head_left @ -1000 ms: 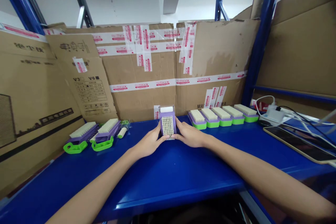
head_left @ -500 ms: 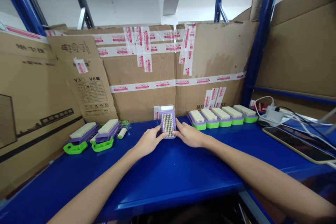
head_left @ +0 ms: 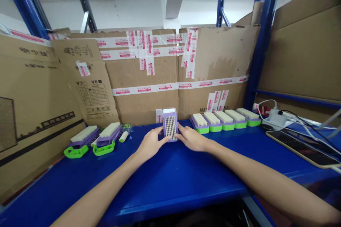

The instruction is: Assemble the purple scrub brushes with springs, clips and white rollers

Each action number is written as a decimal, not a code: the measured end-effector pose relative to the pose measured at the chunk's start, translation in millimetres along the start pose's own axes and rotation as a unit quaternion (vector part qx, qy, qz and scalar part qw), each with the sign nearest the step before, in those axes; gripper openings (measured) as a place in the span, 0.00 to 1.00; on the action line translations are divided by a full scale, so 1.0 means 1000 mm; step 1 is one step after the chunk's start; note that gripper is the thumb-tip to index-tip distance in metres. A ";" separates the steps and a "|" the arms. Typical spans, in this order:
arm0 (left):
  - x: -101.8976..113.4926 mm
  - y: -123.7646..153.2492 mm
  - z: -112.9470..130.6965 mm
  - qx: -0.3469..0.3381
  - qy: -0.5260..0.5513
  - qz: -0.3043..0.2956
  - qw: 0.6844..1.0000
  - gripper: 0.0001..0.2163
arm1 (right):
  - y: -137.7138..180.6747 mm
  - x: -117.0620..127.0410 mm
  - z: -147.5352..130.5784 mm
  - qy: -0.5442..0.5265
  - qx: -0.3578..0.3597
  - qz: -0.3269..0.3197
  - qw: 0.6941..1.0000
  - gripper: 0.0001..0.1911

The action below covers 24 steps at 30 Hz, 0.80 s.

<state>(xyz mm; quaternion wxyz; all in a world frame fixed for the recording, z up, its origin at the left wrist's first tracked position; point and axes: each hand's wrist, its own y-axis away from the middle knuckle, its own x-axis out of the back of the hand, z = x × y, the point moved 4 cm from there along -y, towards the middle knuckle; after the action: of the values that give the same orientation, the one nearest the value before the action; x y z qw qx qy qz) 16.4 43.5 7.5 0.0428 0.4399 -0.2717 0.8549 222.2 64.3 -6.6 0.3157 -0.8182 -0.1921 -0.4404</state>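
A purple scrubbing brush [head_left: 169, 126] stands tilted up at the middle of the blue shelf, its pale bristles facing me. My left hand [head_left: 152, 142] grips its left side, thumb on the lower front. On the right side my right hand [head_left: 193, 137] grips it the same way. Both hands' other fingers are partly hidden behind it. To the right, several purple and green brushes [head_left: 214, 120] lie in a row, bristles up. At the left are two purple brushes [head_left: 108, 132] with green handles [head_left: 103, 148] sticking out at the front.
A small white and green piece [head_left: 124, 136] lies beside the left brushes. Cardboard sheets [head_left: 144, 103] wall the back and sides of the blue shelf [head_left: 176, 188]. At the right lie a phone [head_left: 301, 148], a white charger [head_left: 275, 117] and tangled cables.
Both hands keep hold of the brush in nearly the same place. The whole view has shifted very slightly; nothing else has visibly moved.
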 end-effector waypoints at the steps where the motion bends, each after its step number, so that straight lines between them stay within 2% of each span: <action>1: 0.000 0.000 -0.001 0.004 -0.008 0.006 1.000 0.25 | 0.000 0.000 0.000 -0.006 -0.004 0.000 1.000 0.33; 6: -0.002 -0.001 -0.008 0.000 0.012 0.024 1.000 0.26 | -0.002 -0.001 0.001 -0.029 -0.039 0.014 0.999 0.31; 10: -0.004 -0.001 -0.010 -0.013 0.029 0.024 0.999 0.26 | -0.003 0.000 0.000 -0.047 -0.053 0.019 0.997 0.27; 17: -0.005 -0.002 -0.011 0.002 0.034 0.010 0.999 0.25 | -0.003 0.008 -0.005 -0.012 -0.055 0.023 0.998 0.16; 24: -0.009 -0.003 -0.013 0.008 0.047 -0.031 0.998 0.24 | -0.003 0.010 -0.005 -0.001 -0.071 0.004 0.997 0.20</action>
<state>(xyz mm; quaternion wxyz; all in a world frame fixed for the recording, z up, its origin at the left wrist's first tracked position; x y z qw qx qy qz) 12.9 54.5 -4.1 0.0789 0.4078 -0.2488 0.8750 222.7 63.4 4.5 0.2581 -0.8400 -0.1575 -0.4505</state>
